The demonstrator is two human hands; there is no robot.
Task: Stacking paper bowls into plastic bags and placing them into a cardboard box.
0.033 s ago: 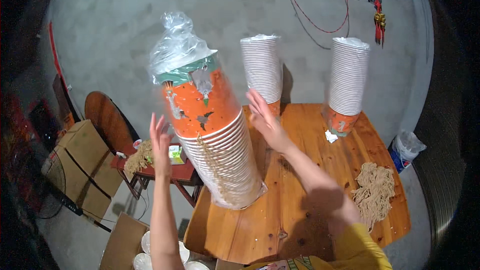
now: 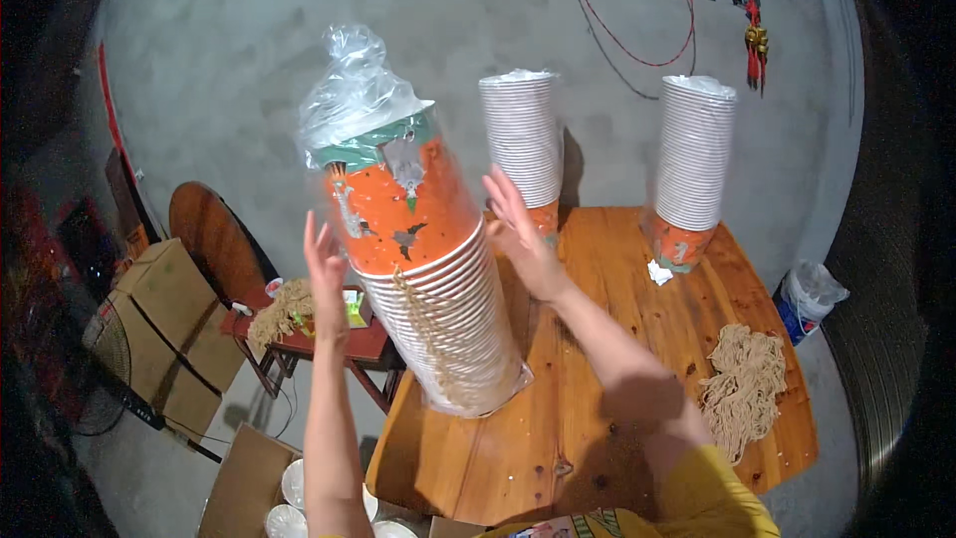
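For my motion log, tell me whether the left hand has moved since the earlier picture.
Yes: the left hand has shifted slightly up and right in the view, judged against the red table.

Left hand (image 2: pixel 326 267) and right hand (image 2: pixel 528 244) flank a bagged cup stack (image 2: pixel 413 239).
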